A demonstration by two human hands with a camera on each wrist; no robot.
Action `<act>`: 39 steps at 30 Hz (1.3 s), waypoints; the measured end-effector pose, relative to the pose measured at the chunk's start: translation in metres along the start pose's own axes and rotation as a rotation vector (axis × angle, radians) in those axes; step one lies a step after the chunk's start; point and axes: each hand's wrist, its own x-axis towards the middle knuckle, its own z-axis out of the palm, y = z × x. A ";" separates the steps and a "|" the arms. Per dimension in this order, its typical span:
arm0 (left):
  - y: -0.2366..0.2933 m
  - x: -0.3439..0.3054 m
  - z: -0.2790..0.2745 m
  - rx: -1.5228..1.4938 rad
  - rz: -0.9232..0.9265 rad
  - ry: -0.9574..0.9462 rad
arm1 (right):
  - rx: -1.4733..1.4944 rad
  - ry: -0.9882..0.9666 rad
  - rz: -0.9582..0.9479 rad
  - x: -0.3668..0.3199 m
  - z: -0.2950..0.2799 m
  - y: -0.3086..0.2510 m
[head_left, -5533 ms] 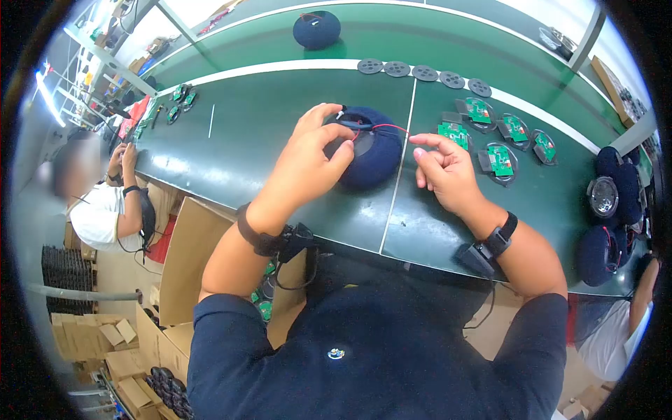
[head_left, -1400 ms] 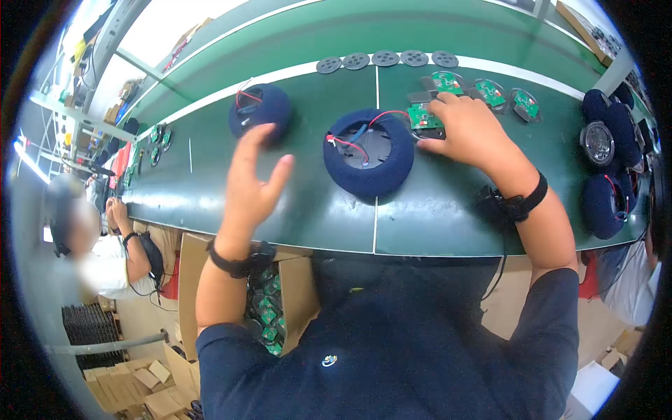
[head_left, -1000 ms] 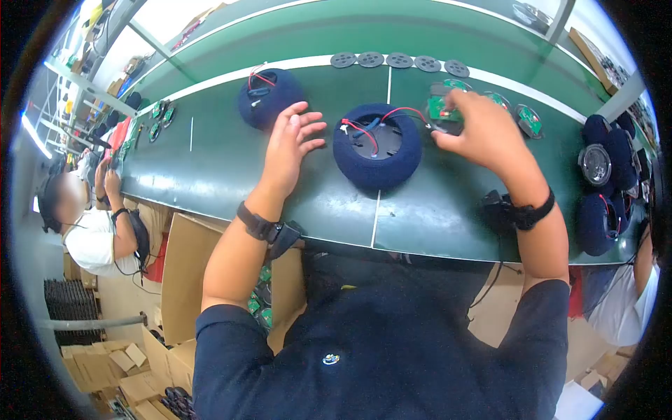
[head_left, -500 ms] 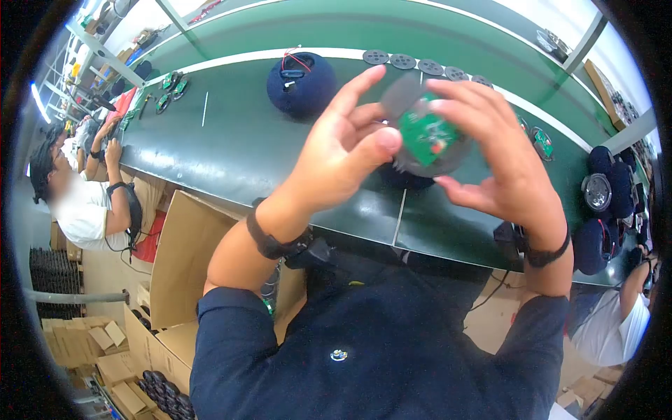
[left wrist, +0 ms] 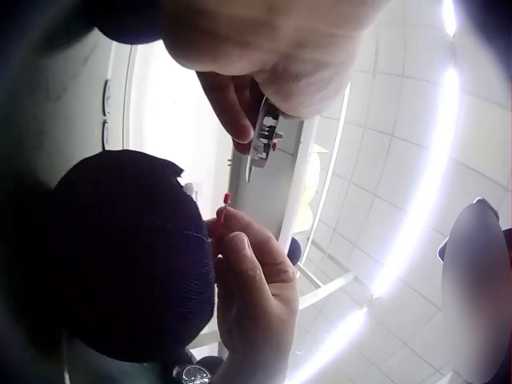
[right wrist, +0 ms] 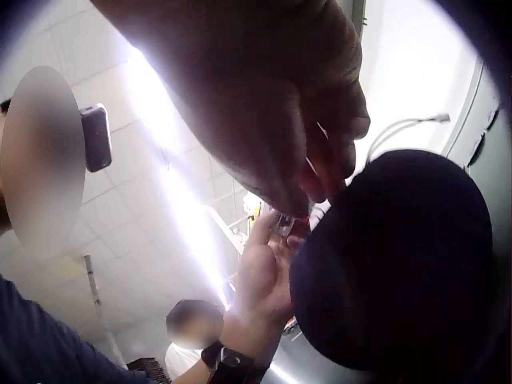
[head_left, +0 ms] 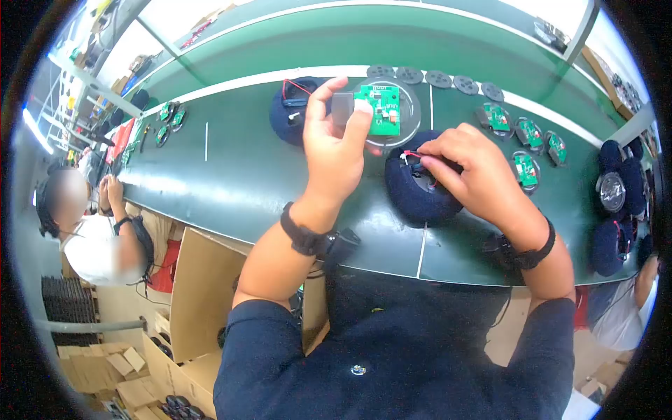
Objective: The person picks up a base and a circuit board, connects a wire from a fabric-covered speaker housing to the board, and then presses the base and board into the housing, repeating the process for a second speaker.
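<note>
On the green table (head_left: 245, 178), a round housing in dark blue fabric (head_left: 413, 203) is seen with its opening turned upward; by it, as the centre of the dial in the head view, the rest is placed. At 11 o'clock a green circuit board (head_left: 389, 112) on a clear disc (head_left: 411, 115) is gripped by the left hand (head_left: 334, 157), raised off the table, with the thumb pressed on the board's face. A grey block (head_left: 342, 108) is seen at the board's 9 o'clock edge.

A red wire (head_left: 413, 153) is pinched between thumb and finger of the right hand (head_left: 472, 168), at about 11 o'clock on the housing's opening; in the left wrist view its red end is shown above the fingertips.

At 10 o'clock a second blue housing (head_left: 283, 122) is partly hidden by the left hand. At 12 o'clock a row of dark discs (head_left: 438, 80) is laid out. At 2 o'clock four more boards on discs (head_left: 525, 169) are grouped, and at 3 o'clock further blue housings (head_left: 633, 185) are heaped. At 9 o'clock another person (head_left: 98, 241) is seen, well apart.
</note>
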 end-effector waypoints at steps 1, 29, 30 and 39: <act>0.001 -0.005 -0.001 0.006 -0.023 -0.007 | 0.044 0.018 -0.009 0.000 0.000 0.001; 0.002 -0.039 0.008 0.309 0.327 -0.024 | 0.406 0.280 0.139 -0.014 0.014 -0.014; 0.003 -0.041 0.008 0.301 0.317 -0.058 | 0.419 0.295 0.141 -0.014 0.015 -0.013; 0.001 -0.040 0.009 0.343 0.328 -0.071 | 0.425 0.155 0.111 -0.013 0.002 -0.007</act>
